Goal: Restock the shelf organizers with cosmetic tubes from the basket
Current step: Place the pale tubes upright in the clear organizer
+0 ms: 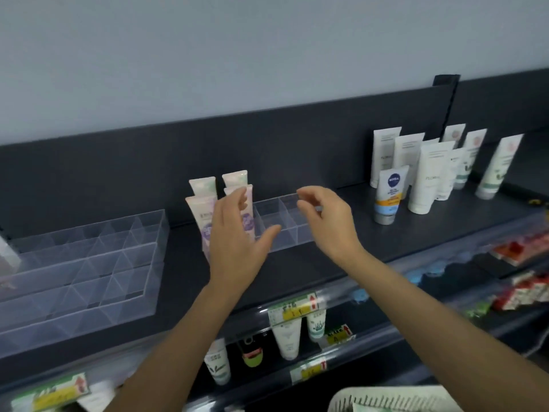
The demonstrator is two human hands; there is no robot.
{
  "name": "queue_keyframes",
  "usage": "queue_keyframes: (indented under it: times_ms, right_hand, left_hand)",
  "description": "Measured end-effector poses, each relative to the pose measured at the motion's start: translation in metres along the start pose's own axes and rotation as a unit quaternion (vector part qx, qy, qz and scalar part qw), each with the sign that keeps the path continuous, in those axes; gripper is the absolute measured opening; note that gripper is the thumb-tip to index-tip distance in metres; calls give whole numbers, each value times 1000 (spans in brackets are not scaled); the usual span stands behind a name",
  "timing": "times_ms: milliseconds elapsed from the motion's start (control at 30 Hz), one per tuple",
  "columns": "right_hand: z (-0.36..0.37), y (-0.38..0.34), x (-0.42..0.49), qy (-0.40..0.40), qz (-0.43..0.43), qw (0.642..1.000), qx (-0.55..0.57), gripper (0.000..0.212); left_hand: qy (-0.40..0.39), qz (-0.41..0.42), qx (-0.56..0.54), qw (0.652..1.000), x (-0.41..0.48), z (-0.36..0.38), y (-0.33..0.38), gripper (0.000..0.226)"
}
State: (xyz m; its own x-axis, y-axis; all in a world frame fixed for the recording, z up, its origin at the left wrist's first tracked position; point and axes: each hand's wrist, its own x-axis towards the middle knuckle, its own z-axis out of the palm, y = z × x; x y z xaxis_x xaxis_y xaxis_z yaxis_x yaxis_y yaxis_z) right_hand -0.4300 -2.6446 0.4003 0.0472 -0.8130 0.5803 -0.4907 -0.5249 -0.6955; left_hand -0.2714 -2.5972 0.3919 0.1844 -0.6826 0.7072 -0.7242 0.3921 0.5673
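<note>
Hands are raised side by side over the dark grey top shelf (326, 272), and both hold nothing. The left hand (237, 242) has its fingers spread wide and straight, thumb out to the right, in front of four pale pink cosmetic tubes with purple print (202, 209). Whether the fingertips touch the tubes cannot be told through the blur. These tubes stand upright, caps down, in the left end of a small clear acrylic divided organizer (285, 230). The right hand (326, 224) hovers above the bare compartments at the organizer's right end, its fingers loosely curled with a narrow gap between thumb and forefinger.

A larger clear acrylic organizer with many compartments (89, 263) sits at the left of the same shelf. At the far right stands a cluster of tall white tubes (427, 176), with a shorter white, blue and orange tube (389, 194) just in front of them. The white slatted plastic basket (386, 399) shows at the near right edge. Below the shelf lip, yellow and green price tags (294, 307) hang above more white tubes (286, 337).
</note>
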Motion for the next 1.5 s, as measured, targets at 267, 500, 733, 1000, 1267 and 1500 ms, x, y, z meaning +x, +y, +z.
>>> queue_keyframes:
  times_ms: [267, 500, 733, 1000, 1267, 1500]
  right_hand:
    - [-80, 90, -115, -29, 128, 988, -83, 20]
    - [-122, 162, -210, -99, 277, 945, -142, 17]
    - [-130, 215, -294, -178, 380, 891, -172, 22]
    - [-122, 237, -347, -217, 422, 863, -174, 21]
    - [-116, 242, -365, -245, 428, 852, -175, 22]
    - [-109, 247, -374, -239, 458, 842, -156, 20]
  left_hand:
    - [-244, 10, -27, 969, -87, 78, 25, 45]
    - [-399, -12, -3, 917, -162, 135, 32, 32]
    - [-535, -94, 28, 839, -234, 185, 26, 15]
    - [-536, -309, 116, 777, -297, 206, -14, 21]
    - [-460, -523, 38, 717, -330, 228, -25, 27]
    - [-424, -411, 75, 804, -330, 228, -8, 11]
